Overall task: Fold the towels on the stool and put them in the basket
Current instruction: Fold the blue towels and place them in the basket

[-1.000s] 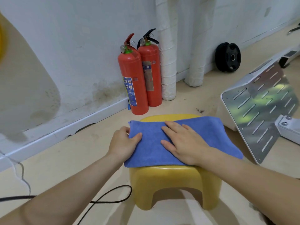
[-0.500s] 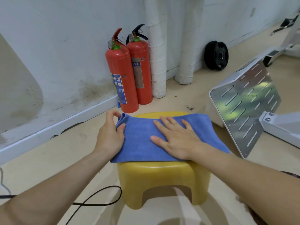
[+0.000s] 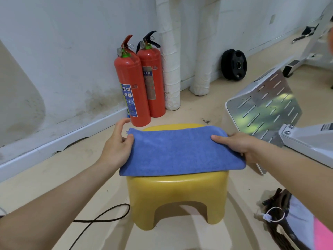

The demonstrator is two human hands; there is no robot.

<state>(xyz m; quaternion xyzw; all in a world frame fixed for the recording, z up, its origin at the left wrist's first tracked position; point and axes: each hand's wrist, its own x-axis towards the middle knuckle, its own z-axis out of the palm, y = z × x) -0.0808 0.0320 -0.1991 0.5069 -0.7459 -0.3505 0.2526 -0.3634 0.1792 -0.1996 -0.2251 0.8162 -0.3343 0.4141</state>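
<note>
Your folded blue terry towel [image 3: 180,152] lies flat on the yellow plastic stool [image 3: 176,192], overhanging both sides. Your left hand [image 3: 115,150] pinches its left end, thumb on top, fingers [image 3: 121,127] behind the edge; your right hand [image 3: 241,147] grips the right end, thumb on top

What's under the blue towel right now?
The yellow stool: its seat rim shows beyond the blue towel and below its near edge. The seat's middle is covered, so anything lying there is hidden.
</note>
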